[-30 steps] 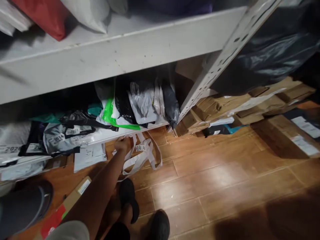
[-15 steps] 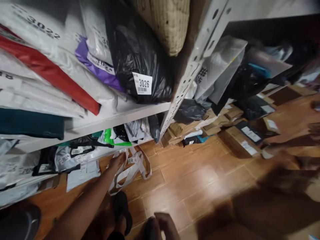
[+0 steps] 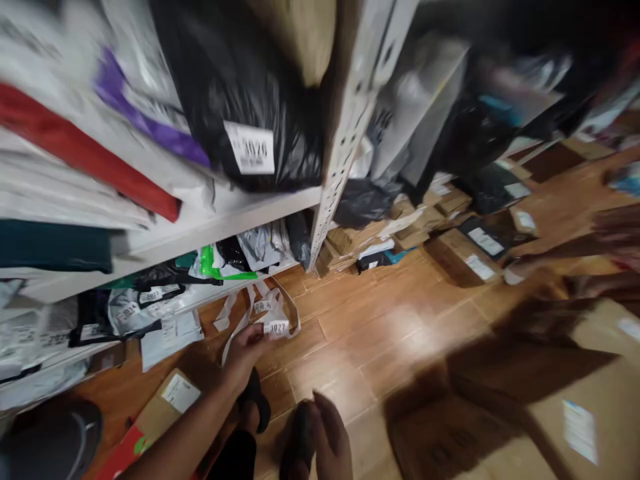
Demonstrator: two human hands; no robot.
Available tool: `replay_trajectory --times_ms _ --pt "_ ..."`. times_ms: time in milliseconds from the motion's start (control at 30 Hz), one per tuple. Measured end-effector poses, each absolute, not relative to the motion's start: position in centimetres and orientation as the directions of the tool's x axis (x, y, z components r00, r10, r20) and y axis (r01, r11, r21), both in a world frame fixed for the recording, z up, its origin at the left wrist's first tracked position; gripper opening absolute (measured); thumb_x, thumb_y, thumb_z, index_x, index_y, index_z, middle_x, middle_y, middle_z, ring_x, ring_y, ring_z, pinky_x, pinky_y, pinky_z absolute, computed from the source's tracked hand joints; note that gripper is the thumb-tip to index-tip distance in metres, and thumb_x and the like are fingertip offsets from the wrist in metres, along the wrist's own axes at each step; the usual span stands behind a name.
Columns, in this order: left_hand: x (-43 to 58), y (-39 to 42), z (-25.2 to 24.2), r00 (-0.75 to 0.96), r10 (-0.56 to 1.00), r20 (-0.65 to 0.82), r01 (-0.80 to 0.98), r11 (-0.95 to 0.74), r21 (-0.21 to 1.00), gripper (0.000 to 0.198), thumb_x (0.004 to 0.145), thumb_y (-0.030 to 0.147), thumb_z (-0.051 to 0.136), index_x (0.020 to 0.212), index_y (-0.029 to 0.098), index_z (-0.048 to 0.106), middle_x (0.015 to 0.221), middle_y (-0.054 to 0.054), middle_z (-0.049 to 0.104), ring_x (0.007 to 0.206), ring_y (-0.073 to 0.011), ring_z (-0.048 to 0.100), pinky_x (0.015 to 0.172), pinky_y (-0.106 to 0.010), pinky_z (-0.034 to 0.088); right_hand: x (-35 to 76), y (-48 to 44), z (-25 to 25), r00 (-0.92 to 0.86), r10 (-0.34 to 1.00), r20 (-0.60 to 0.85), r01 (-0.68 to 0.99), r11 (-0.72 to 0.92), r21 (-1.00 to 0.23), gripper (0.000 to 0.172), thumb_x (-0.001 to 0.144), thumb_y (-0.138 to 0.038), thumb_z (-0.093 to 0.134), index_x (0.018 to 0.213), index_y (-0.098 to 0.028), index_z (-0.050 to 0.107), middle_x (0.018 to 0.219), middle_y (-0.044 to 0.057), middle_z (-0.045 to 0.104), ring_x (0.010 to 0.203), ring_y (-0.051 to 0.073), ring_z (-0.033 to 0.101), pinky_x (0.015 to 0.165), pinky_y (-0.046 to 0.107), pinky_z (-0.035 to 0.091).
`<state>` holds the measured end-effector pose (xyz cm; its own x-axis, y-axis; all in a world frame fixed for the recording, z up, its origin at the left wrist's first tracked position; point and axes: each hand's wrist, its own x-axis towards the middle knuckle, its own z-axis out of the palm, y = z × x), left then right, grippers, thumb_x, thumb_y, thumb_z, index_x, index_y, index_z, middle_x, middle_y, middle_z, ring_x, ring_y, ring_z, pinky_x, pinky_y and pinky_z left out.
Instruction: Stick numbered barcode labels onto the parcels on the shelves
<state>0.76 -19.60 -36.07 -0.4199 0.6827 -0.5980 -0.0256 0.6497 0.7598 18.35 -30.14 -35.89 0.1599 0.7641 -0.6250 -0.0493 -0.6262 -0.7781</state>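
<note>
At lower centre, your left hand (image 3: 249,348) pinches the 3027 label (image 3: 276,328) narrowly, beside pale straps (image 3: 243,330). Your right hand (image 3: 333,440) is at bottom centre; its grip is unclear. The bottom shelf (image 3: 207,293) edges the upper left; open floor (image 3: 390,333) spreads right to a carton (image 3: 590,387). Since half a second ago, your left hand has left the shelf edge.

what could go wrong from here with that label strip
The loose white label strip lies in loops near the left shoe, so a foot might catch it. The 3027 label, pinched in the left hand, might crease. The black bag labelled 3026 sits close to the shelf's edge and could slip if bumped.
</note>
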Motion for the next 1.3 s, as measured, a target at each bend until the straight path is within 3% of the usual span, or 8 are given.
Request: replay_trajectory --times_ms 100,233,433,567,733,967,1100,1300 --pt "4.6 -23.3 -24.3 -0.309 0.757 -0.576 -0.079 0.582 0.809 0.031 0.049 0.036 0.076 0.075 0.022 0.066 0.077 -0.003 0.072 0.079 -0.0229 0.068 0.077 -0.032 0.054 18.6 -25.5 -26.8 0.078 0.799 -0.596 -0.162 -0.58 -0.798 0.053 0.071 -0.061 0.057 0.106 -0.022 0.064 0.108 0.011 0.068 0.092 0.026 0.066 0.067 0.034 0.058" --pt "7.4 -25.0 -10.9 -0.254 0.808 -0.531 -0.132 0.515 0.847 0.033 0.045 0.033 0.076 0.074 0.024 0.064 0.078 -0.003 0.073 0.08 -0.0233 0.068 0.079 -0.033 0.054 20.1 -22.6 -12.8 -0.055 0.877 -0.477 -0.334 -0.467 -0.819 0.045 0.059 -0.057 0.072 0.076 -0.016 0.067 0.072 0.004 0.068 0.06 0.014 0.059 0.044 0.02 0.045" --pt "8.4 -24.8 -1.3 -0.186 0.902 -0.391 -0.075 0.384 0.92 0.04 0.046 0.035 0.075 0.082 0.023 0.063 0.087 -0.007 0.073 0.088 -0.0283 0.068 0.084 -0.039 0.054 21.1 -22.8 -2.0 -0.045 0.957 -0.285 -0.418 -0.277 -0.865 0.038 0.057 -0.05 0.076 0.063 -0.015 0.064 0.053 -0.003 0.059 0.046 0.007 0.046 0.044 0.018 0.038" --pt "7.5 -22.8 0.5 -0.149 0.972 -0.184 0.283 0.22 0.934 0.04 0.059 0.032 0.065 0.1 0.028 0.065 0.109 -0.008 0.069 0.104 -0.0295 0.063 0.09 -0.039 0.051 20.1 -20.1 -1.8 0.055 0.971 -0.233 -0.48 -0.179 -0.859 0.037 0.055 -0.048 0.079 0.062 -0.014 0.066 0.048 -0.003 0.058 0.045 0.007 0.047 0.046 0.018 0.038" --pt "2.0 -14.6 3.4 -0.14 0.986 0.085 0.771 0.055 0.634 0.055 0.068 0.022 0.053 0.123 0.023 0.053 0.127 -0.011 0.057 0.122 -0.0251 0.051 0.1 -0.034 0.043 18.9 -13.5 -3.9 0.195 0.883 -0.427 -0.753 -0.144 -0.642 0.043 0.043 -0.047 0.085 0.065 -0.017 0.063 0.054 -0.006 0.061 0.05 0.005 0.052 0.051 0.015 0.041" --pt "-0.8 -1.0 2.7 -0.237 0.971 0.038 0.921 0.212 0.328 0.042 0.078 0.028 0.058 0.109 0.002 0.049 0.11 -0.024 0.053 0.108 -0.034 0.053 0.09 -0.044 0.045 13.1 -6.6 -7.3 -0.032 0.854 -0.519 -0.848 -0.298 -0.438 0.046 0.049 -0.053 0.08 0.054 -0.019 0.048 0.046 -0.007 0.048 0.044 0.01 0.05 0.054 0.027 0.05" --pt "-0.1 -1.9 -0.1 -0.262 0.956 0.132 0.927 0.211 0.31 0.033 0.081 0.019 0.055 0.113 0.011 0.047 0.11 -0.016 0.048 0.097 -0.0244 0.054 0.084 -0.038 0.047 11.9 -5.7 -8.6 0.065 0.881 -0.468 -0.85 -0.197 -0.489 0.037 0.057 -0.048 0.076 0.069 -0.023 0.053 0.06 -0.007 0.055 0.055 0.01 0.055 0.061 0.024 0.05" --pt "1.1 -3.6 -1.8 0.116 0.922 0.369 0.993 -0.116 -0.022 0.024 0.086 0.023 0.053 0.107 0.018 0.063 0.099 -0.01 0.059 0.094 -0.0261 0.051 0.083 -0.04 0.044 14.5 -4.4 -9.7 0.05 0.95 -0.307 -0.761 -0.163 -0.628 0.03 0.065 -0.028 0.073 0.089 -0.025 0.057 0.082 -0.004 0.061 0.072 0.011 0.06 0.068 0.024 0.05"
